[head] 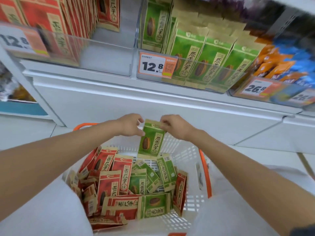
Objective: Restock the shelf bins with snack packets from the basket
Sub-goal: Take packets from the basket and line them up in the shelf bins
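Left hand (131, 125) and right hand (173, 127) pinch the upright green seed packet (151, 141) by its top; its bin (201, 65) lies at one o'clock, nearer the right.

Price tag (154, 66) reading 12.8, orange border, just above centre toward 12 o'clock. Second 12.8 tag (17, 42) at 10 o'clock, blurred. 26.8 tag (257, 88) at 2 o'clock. White base panel (136, 106) spans mid-frame. Grey perforated upright (283, 21) at 1 o'clock. Blue-edged ledge (20, 109) at 9 o'clock. Pale floor tiles (289, 132) at 3 o'clock.
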